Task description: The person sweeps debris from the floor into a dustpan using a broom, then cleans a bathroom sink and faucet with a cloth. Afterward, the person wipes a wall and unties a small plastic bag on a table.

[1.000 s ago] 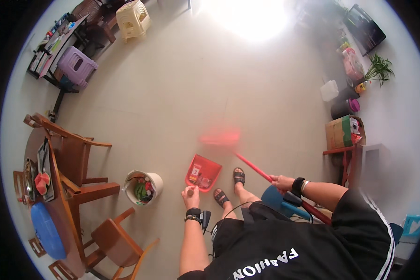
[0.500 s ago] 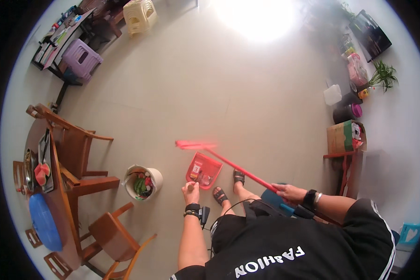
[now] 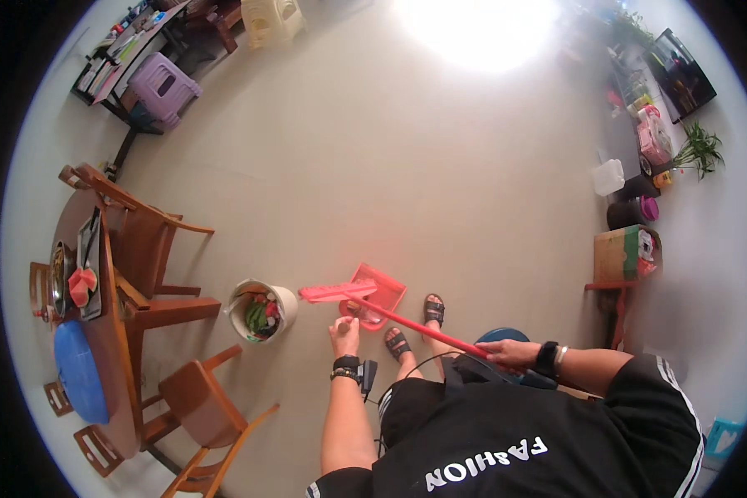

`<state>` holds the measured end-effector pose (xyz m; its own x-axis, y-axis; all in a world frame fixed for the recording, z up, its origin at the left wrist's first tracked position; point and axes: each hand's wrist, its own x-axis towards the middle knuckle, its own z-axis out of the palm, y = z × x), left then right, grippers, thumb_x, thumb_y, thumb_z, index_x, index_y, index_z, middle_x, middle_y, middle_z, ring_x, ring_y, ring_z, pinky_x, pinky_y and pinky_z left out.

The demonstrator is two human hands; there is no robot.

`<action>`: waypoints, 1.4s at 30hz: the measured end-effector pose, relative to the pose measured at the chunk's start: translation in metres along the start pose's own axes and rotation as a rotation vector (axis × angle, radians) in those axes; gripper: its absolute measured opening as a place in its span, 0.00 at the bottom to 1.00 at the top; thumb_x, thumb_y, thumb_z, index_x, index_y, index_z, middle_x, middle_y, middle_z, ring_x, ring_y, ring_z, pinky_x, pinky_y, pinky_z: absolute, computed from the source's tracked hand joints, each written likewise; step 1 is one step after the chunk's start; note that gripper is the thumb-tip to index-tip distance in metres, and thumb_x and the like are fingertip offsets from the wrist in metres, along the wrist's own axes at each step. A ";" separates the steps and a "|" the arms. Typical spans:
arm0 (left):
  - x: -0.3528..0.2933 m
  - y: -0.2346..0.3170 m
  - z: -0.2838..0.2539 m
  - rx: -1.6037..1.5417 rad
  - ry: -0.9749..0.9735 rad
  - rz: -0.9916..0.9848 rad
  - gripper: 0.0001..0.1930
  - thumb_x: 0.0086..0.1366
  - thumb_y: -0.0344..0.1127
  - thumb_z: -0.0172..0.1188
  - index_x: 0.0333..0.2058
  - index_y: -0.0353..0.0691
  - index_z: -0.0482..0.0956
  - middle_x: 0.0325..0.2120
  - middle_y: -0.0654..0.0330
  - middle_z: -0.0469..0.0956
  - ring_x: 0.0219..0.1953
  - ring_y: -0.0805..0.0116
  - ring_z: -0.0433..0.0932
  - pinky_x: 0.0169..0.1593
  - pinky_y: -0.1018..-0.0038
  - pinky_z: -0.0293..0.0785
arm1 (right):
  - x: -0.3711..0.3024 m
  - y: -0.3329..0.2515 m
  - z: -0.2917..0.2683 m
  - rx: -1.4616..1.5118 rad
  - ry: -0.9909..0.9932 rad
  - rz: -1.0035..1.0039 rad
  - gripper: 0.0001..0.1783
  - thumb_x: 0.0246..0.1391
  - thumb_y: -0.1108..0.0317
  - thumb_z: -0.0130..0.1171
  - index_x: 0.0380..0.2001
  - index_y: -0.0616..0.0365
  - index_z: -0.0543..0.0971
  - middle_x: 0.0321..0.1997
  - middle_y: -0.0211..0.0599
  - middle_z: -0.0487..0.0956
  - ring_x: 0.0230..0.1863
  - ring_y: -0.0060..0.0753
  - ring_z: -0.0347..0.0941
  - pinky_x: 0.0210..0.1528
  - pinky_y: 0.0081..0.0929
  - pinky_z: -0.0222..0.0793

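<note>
Head view, clock read from its centre: at four o'clock I see the right hand (image 3: 510, 354) gripping the red broom (image 3: 398, 318); between six and seven the left hand (image 3: 345, 337) is fisted round the handle of the red dustpan (image 3: 389, 292), which lies just beyond, near six. The broom head (image 3: 336, 292) overlaps its nine-o'clock side; I cannot tell whether they touch. Farther out: white bucket (image 3: 288, 309) at eight, purple stool (image 3: 166, 90) at ten.

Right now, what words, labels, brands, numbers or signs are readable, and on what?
Black shirt: large white lettering, clear, wording not copied here.
Red dustpan: any print too blurred or covered to read.
Cardboard box: any print too small.
Pink package: any print too small.
</note>
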<state>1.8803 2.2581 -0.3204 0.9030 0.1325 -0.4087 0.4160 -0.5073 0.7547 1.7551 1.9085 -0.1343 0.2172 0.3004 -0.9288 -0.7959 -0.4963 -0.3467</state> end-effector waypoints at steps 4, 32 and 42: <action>-0.020 -0.019 -0.018 -0.089 0.010 -0.075 0.13 0.53 0.38 0.63 0.32 0.33 0.77 0.31 0.50 0.77 0.34 0.58 0.77 0.41 0.65 0.72 | -0.021 -0.011 0.000 0.001 0.100 -0.032 0.28 0.62 0.61 0.42 0.65 0.40 0.54 0.16 0.26 0.63 0.15 0.21 0.63 0.15 0.20 0.61; -0.107 -0.011 -0.121 -0.006 0.211 0.096 0.10 0.55 0.40 0.62 0.29 0.41 0.76 0.28 0.56 0.73 0.39 0.58 0.71 0.46 0.65 0.68 | -0.047 -0.006 -0.007 0.177 0.250 -0.001 0.29 0.61 0.61 0.43 0.65 0.36 0.55 0.18 0.25 0.65 0.15 0.19 0.63 0.15 0.21 0.62; -0.185 0.088 -0.288 -0.895 0.546 0.583 0.09 0.61 0.29 0.54 0.24 0.43 0.63 0.13 0.66 0.63 0.13 0.74 0.62 0.23 0.73 0.69 | -0.004 0.005 -0.045 0.305 0.471 -0.012 0.30 0.58 0.65 0.41 0.65 0.37 0.54 0.16 0.30 0.65 0.13 0.23 0.64 0.16 0.24 0.67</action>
<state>1.7807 2.4339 -0.0301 0.8164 0.5333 0.2215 -0.3391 0.1323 0.9314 1.7760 1.8680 -0.1387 0.4008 -0.1261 -0.9074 -0.9039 -0.2163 -0.3692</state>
